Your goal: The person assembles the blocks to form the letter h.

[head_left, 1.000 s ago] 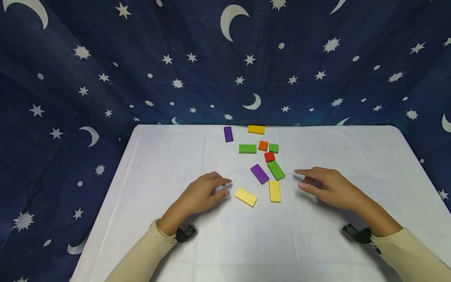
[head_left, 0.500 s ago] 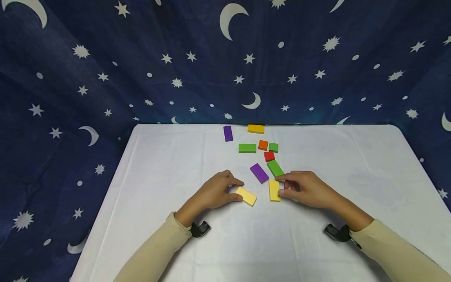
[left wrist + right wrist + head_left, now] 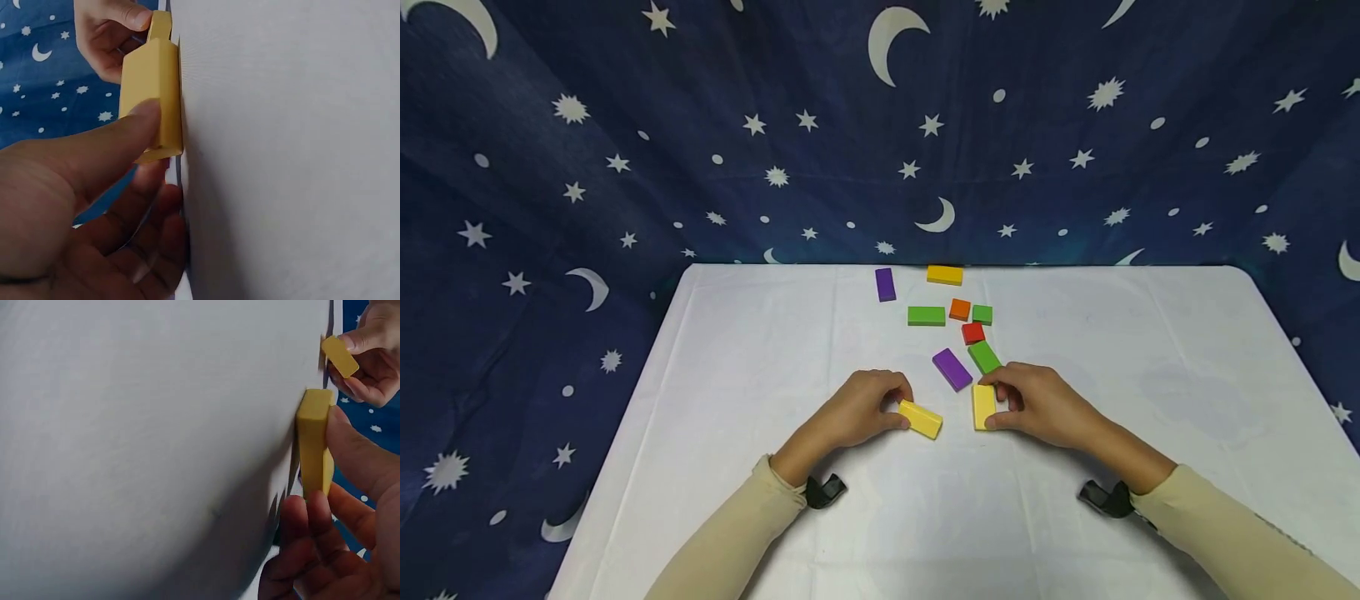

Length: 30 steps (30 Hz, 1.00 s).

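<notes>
My left hand (image 3: 868,408) pinches a yellow block (image 3: 921,418) between thumb and fingers and tips it up on its long edge on the white table (image 3: 760,350). In the left wrist view the same yellow block (image 3: 153,94) is under my thumb. My right hand (image 3: 1026,402) pinches a second yellow block (image 3: 983,407), also raised on its edge; the right wrist view has that yellow block (image 3: 314,440) between thumb and fingers. The two blocks are a short gap apart.
Beyond the hands lie a purple block (image 3: 952,369), a green block (image 3: 984,357), a red block (image 3: 973,332), and further back orange, green, purple and yellow blocks. A dark blue star-and-moon cloth (image 3: 625,167) hangs behind and beside the table.
Both hands moved inward to the two yellow blocks, took hold of them, and tipped them from lying flat up onto their edges.
</notes>
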### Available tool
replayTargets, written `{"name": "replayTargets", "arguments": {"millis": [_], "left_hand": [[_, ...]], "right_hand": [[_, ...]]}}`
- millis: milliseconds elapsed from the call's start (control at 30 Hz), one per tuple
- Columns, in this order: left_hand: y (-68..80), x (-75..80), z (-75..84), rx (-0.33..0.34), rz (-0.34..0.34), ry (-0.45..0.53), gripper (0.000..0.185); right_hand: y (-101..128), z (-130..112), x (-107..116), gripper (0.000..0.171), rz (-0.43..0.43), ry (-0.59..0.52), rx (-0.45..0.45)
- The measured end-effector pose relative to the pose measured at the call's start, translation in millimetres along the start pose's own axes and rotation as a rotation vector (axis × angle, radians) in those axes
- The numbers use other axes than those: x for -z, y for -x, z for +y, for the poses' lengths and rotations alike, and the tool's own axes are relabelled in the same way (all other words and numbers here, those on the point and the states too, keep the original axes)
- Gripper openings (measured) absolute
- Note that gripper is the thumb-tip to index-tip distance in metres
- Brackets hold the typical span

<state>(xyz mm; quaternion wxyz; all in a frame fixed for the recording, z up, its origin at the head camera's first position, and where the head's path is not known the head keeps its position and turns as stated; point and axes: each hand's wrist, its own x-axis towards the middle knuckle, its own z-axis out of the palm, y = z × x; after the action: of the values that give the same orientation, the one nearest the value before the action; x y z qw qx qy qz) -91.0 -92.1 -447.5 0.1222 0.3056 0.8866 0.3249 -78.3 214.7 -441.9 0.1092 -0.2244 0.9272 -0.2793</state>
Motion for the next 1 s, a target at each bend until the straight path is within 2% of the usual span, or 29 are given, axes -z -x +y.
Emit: {"name": "replayTargets", "arguments": {"millis": [67, 133, 267, 367, 467, 600, 700, 867, 1000], "left_hand": [[0.7, 1.5, -1.7, 0.018, 0.009, 0.095, 0.024], [1.7, 3.4, -4.2, 0.066, 0.008, 0.233, 0.023], [3.8, 7.4, -11.2, 0.223, -0.021, 0.615, 0.024], [5.6, 8.8, -17.1, 0.329, -0.019, 0.888, 0.035], [8.5, 9.0, -22.1, 0.399, 0.013, 1.019, 0.043], [11.6, 9.0, -24.8, 0.453, 0.069, 1.018, 0.041], [12.0, 7.7, -24.8, 0.47, 0.113, 0.961, 0.035], [11.7, 4.1, -20.5, 0.501, 0.164, 0.776, 0.028], [12.2, 3.4, -15.5, 0.503, 0.177, 0.676, 0.027]], "right_hand": [[-1, -2, 0, 0.053, 0.009, -0.031, 0.004], [-1, -3, 0, 0.052, 0.005, -0.069, 0.001], [0, -6, -2, 0.049, -0.027, -0.143, -0.029], [-2, -8, -3, 0.046, -0.042, -0.211, -0.071], [-10, -13, -3, 0.045, -0.05, -0.362, -0.145], [-30, -25, 0, 0.046, -0.052, -0.625, -0.282], [-48, -36, 2, 0.049, -0.039, -0.766, -0.344], [-74, -51, -3, 0.051, -0.018, -0.87, -0.36], [-91, -59, -12, 0.051, -0.003, -0.941, -0.371]]}}
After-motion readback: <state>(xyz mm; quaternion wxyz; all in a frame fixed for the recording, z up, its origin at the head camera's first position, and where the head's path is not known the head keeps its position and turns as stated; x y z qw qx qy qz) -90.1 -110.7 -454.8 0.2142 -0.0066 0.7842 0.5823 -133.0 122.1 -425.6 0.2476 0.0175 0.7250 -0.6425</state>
